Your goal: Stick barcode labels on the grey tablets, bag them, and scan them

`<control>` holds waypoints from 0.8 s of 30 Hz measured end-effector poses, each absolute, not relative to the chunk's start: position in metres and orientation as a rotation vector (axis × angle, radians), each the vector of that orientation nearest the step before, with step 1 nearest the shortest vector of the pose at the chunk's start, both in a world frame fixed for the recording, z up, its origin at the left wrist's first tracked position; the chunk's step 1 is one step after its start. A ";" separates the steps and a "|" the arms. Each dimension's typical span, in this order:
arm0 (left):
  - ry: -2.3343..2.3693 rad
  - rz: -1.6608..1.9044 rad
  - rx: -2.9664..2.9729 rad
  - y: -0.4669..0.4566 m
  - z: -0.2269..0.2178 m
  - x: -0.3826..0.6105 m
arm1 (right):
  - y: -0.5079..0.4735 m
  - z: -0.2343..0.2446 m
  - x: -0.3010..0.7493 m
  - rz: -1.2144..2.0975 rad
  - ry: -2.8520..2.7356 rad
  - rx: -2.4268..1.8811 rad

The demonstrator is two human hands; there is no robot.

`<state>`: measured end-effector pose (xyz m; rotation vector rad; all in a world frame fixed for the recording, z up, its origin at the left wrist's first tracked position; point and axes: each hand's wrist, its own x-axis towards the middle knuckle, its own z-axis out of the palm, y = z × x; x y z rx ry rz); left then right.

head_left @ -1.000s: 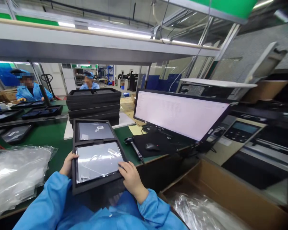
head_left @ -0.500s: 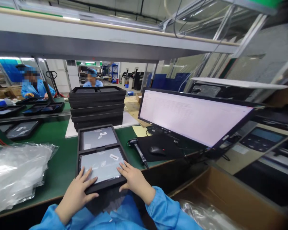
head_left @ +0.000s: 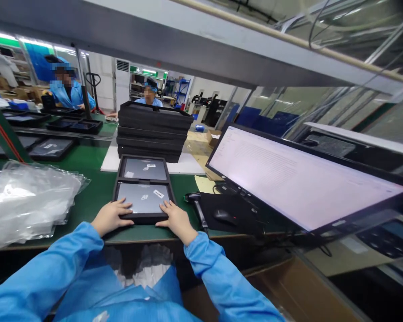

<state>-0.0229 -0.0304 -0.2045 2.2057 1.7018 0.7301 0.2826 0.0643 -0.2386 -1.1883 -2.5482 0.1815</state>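
Head: tray (head_left: 144, 218) between fingers (head_left: 122, 211), grip unclear

Desk gear on the right, co-workers across the bench.
Monitor (head_left: 298, 174) on, tilted in view, text too small to read. Black mouse (head_left: 224, 217) on dark mouse pad (head_left: 208, 206), handheld scanner (head_left: 198, 210) at the pad's left edge, yellow paper (head_left: 204, 184) just behind. Clear plastic bags (head_left: 30, 201) piled far left. Cardboard box (head_left: 298, 286) low right. Shelf (head_left: 188, 49) overhead. Co-worker (head_left: 74, 95) in blue, back left, near a pallet jack (head_left: 92, 81).
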 end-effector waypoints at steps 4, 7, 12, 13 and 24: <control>1.722 0.707 2.220 0.008 -0.203 -0.027 | 0.099 -0.234 0.273 0.157 -2.538 -1.225; 1.743 0.719 2.251 0.039 -0.202 -0.030 | 0.127 -0.223 0.267 0.124 -2.552 -1.273; 1.751 0.867 2.243 0.095 -0.197 -0.040 | 0.183 -0.189 0.253 0.104 -2.586 -1.348; 1.754 0.900 2.234 0.107 -0.196 -0.043 | 0.194 -0.183 0.249 0.105 -2.590 -1.368; 2.066 1.224 1.976 0.227 -0.209 -0.069 | 0.317 -0.171 0.189 0.170 -2.553 -1.562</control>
